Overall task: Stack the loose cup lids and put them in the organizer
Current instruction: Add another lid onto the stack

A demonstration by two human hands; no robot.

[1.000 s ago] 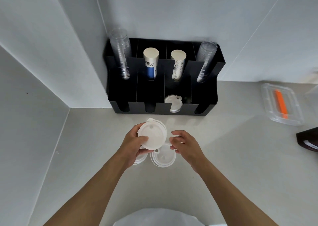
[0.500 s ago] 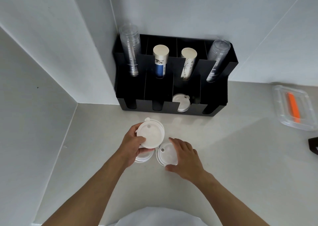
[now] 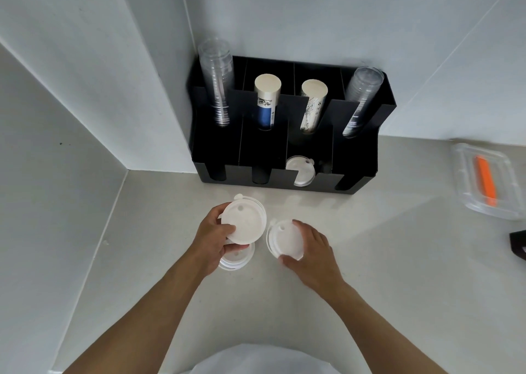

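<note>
My left hand holds a small stack of white cup lids tilted above the counter. Beneath it more white lids lie on the counter, partly hidden by the hand. My right hand grips another white lid pile just right of the first, fingers at its far edge and thumb at its near edge. The black organizer stands against the wall; its third front slot holds white lids.
Clear cup stacks and paper cup stacks fill the organizer's back row. A clear plastic box with an orange item sits at the right. A dark object shows at the right edge. Walls close in on the left.
My right hand went from hovering beside the held stack down onto the lids on the counter and now grips them. The left hand kept its stack in roughly the same place.
</note>
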